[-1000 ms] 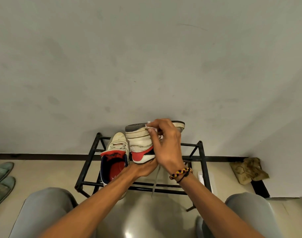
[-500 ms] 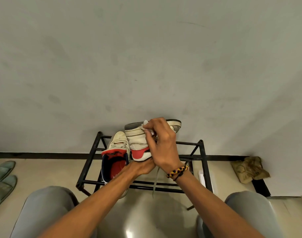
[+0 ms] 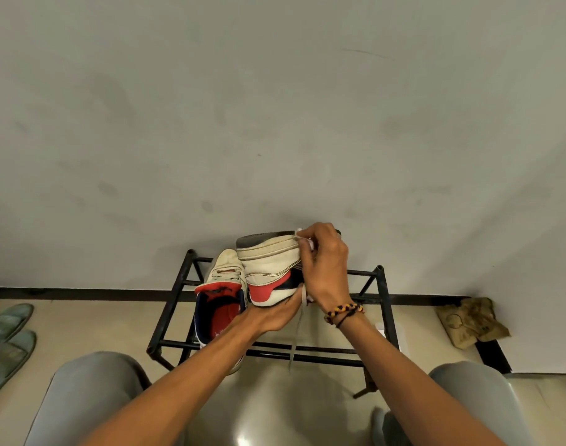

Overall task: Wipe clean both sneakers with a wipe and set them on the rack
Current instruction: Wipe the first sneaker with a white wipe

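A cream sneaker (image 3: 222, 304) with a red tongue and red lining lies on the black metal rack (image 3: 384, 304), toe toward the wall. Above the rack I hold the second sneaker (image 3: 268, 265) on its side, sole toward the wall, red heel patch facing me. My left hand (image 3: 275, 315) grips it from below at the heel. My right hand (image 3: 323, 265) pinches a small white wipe (image 3: 302, 239) against the sneaker's side near the sole edge. A loose lace hangs down below the shoe.
Two green slippers (image 3: 8, 336) lie on the floor at the left. A crumpled brown rag (image 3: 471, 321) sits in the right corner by the wall. My knees in grey trousers frame the bottom. The wall stands right behind the rack.
My right hand with the wipe has slid a little along the sneaker's side near the sole. The held sneaker and my left hand have barely shifted.
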